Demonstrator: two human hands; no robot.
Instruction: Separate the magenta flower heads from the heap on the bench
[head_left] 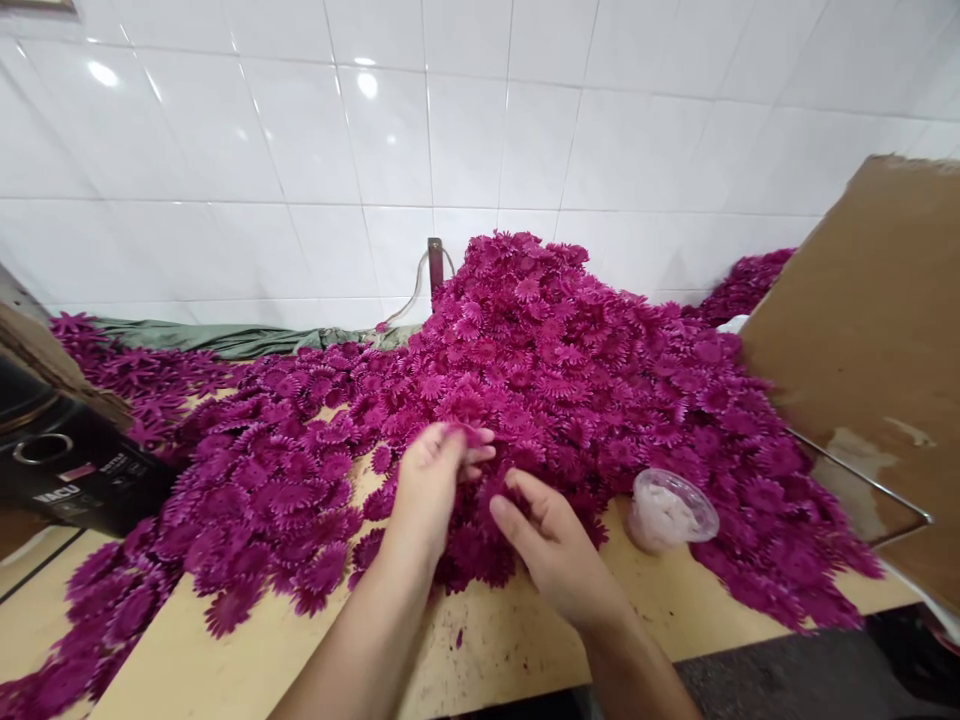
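A big heap of magenta artificial flower pieces (555, 340) covers much of the wooden table. My left hand (431, 485) is over the front of the heap, thumb and fingers pinched on a magenta flower piece (466, 434). To its right and a little nearer to me, my right hand (559, 550) is curled with thumb and forefinger close together. Magenta petals lie right behind those fingertips, so whether they hold something is unclear. Beside my right hand stands a clear plastic cup (671, 510) with whitish, translucent stuff inside.
A black container (71, 450) leans at the left. On the right stands a brown cardboard sheet (862, 330) with a thin metal rod (862, 472). Green cloth (202, 338) runs along the white tiled wall (225, 130). The wooden tabletop (502, 650) shows in front.
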